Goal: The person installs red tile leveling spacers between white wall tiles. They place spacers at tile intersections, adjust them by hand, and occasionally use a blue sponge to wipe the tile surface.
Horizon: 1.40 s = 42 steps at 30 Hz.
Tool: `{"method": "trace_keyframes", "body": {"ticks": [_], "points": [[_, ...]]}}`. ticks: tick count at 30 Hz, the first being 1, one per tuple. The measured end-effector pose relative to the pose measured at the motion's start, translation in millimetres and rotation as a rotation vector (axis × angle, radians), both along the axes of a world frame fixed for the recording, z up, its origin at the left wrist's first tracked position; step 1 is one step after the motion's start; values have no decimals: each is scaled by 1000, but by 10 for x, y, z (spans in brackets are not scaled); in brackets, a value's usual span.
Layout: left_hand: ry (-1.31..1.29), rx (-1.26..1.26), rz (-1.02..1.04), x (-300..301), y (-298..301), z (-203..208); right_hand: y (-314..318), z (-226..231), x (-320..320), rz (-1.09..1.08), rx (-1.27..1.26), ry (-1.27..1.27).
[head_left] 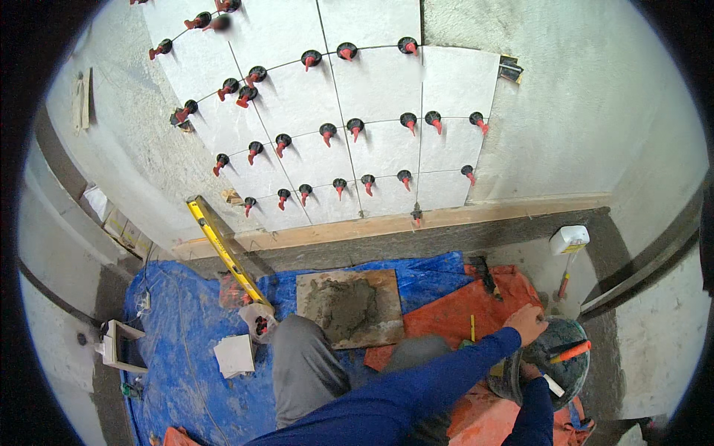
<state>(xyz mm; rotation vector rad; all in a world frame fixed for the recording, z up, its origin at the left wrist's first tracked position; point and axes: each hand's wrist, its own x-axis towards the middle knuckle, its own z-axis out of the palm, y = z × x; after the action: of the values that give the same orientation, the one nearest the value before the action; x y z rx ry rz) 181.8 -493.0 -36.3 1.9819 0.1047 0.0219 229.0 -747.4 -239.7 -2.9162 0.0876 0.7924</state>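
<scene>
My left hand (526, 325) is at the far edge of a black bucket (579, 372) on my right, its arm stretched across my knees. Its fingers look curled, but what they hold, if anything, is hidden. Closer to me, my right hand (529, 371) reaches to the bucket's near left side, its fingers mostly out of sight. An orange-handled tool (571, 352) lies across the bucket, and a white piece (553, 385) shows beside my right hand.
Ahead, white wall tiles (383, 82) carry several black and red levelling clips (355, 128). A board (390, 297) with a heap of grey mortar (341, 306) lies on a blue tarp (178, 312). A yellow spirit level (227, 253) leans on the wall; an orange sheet (446, 316) lies right.
</scene>
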Motion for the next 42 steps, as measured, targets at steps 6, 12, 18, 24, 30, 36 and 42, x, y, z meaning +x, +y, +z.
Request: {"method": "trace_keyframes", "body": {"ticks": [6, 12, 18, 24, 30, 36, 42], "points": [[28, -91, -157, -65, 14, -208, -258, 504, -225, -697, 1456, 41], [46, -255, -158, -62, -975, -840, -62, 1312, -565, -985, 1820, -41], [209, -652, 6, 186, -1944, -1286, -20, 1258, -452, -561, 1264, -732], [384, -980, 133, 243, -2050, -1132, -15, 1258, -444, -552, 1052, -841], [440, -1099, 126, 269, -1951, -1060, 113, 1243, -339, -487, 899, -836], [480, -1189, 112, 240, -1891, -1061, 123, 1263, -404, -164, 639, -973], [488, -1222, 95, 249, -1940, -1192, 132, 1366, -555, -117, 416, -1068]]}}
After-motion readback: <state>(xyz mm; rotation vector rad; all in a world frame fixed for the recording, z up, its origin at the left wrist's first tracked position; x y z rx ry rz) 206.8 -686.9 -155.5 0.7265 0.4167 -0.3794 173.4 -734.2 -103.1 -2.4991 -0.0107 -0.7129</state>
